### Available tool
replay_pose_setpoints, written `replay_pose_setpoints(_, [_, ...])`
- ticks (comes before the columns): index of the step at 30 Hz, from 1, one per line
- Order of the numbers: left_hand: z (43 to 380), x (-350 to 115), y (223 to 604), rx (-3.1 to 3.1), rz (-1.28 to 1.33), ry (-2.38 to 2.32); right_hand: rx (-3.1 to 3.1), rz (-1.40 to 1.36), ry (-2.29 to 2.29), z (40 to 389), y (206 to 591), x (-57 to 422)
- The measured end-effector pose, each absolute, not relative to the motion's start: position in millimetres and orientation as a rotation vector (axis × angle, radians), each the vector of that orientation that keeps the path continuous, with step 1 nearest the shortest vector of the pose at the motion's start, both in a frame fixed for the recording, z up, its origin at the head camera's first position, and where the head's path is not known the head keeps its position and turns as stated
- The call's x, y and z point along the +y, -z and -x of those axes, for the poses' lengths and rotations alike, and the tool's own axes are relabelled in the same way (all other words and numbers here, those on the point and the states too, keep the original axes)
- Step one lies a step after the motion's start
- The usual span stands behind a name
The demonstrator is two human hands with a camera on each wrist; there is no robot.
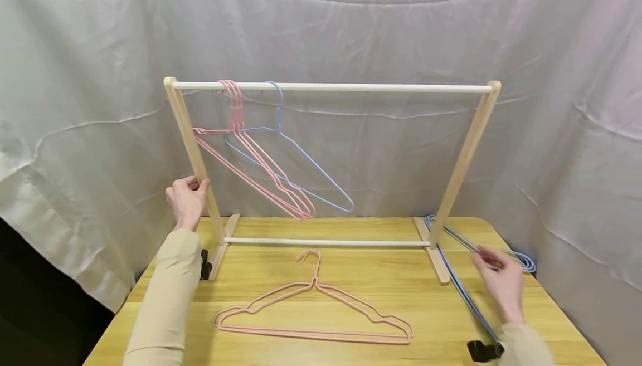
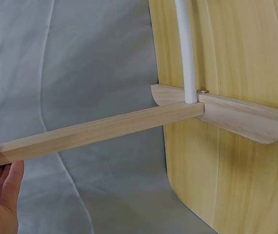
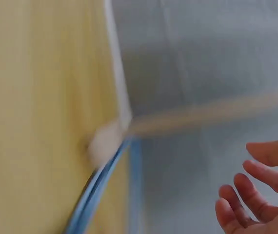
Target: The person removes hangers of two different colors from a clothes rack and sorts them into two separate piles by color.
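My left hand pinches the left wooden post of a clothes rack between thumb and fingers. My right hand is over the table's right side, above a bunch of blue hangers. In the right wrist view its fingers are loosely bent, with nothing between them and the thumb. Several pink hangers hang bunched near the left end of the rack's white top bar. To their right hangs one blue hanger. Pink hangers lie overlapped on the table in front of the rack.
The rack's right post and its wooden foot stand close beside the blue hangers. A white lower bar joins the two sides near the table. Grey curtain hangs behind and on both sides.
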State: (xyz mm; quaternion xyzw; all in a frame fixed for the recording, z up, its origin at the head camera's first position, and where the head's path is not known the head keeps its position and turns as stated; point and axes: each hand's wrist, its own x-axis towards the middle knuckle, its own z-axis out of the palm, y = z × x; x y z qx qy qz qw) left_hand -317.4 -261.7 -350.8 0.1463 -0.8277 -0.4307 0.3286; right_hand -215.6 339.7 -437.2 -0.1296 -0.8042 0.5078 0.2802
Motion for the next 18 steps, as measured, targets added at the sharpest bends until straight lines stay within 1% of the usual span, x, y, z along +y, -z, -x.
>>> replay_pose_setpoints(4, [318,-264,351,-2.172,-0.391,1.130,-2.191,-0.100,-1.307,232,399,280])
replay_pose_setpoints(8, [318,-267,351,-2.168,-0.384,1.108,-2.207,-0.425,-1.297,250,360,217])
replay_pose_setpoints(13, [317,-268,351,-2.177,-0.379,1.076,-2.280,-0.661,-1.312,270,319,151])
replay_pose_setpoints(18, [318,-265,351,-2.192,-0.357,1.050,-2.348,-0.764,-1.292,282,297,112])
